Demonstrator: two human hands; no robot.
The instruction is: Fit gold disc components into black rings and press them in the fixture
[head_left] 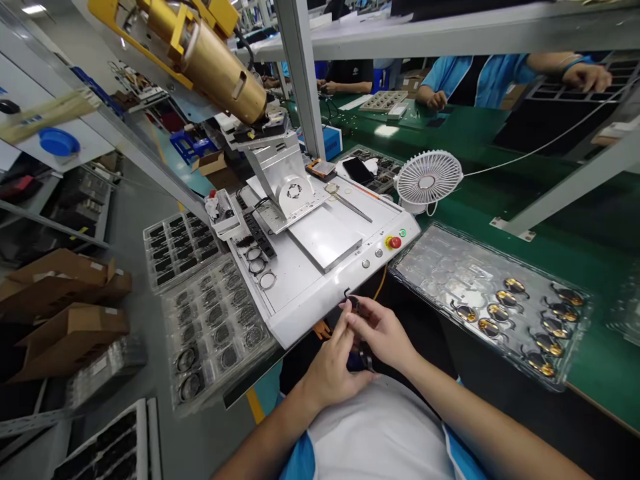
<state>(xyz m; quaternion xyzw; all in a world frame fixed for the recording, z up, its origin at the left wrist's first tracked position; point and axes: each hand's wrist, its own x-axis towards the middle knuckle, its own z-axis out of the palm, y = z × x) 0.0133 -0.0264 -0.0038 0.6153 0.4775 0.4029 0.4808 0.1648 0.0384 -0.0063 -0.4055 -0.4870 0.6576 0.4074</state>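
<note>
Both hands meet in front of my torso, at the front edge of the white machine (320, 300). My left hand (333, 367) is closed, its fingertips against a small dark part with a thin curled tail (354, 303). My right hand (385, 333) pinches the same part from the other side. Below the fingers, a dark ring-like piece (367, 360) shows near the left palm; most of it is hidden. To the right, a clear tray (425, 257) holds several round dark-and-gold parts with curled tails (497, 312).
On the machine stand a metal fixture (295, 190), loose rings (267, 280), tweezers (353, 207) and a red button (395, 243). A gold cylinder (225, 73) hangs above. A white fan (427, 179) stands right; a tray of rings (173, 353) lies left. A co-worker's hand (587, 77) is across the bench.
</note>
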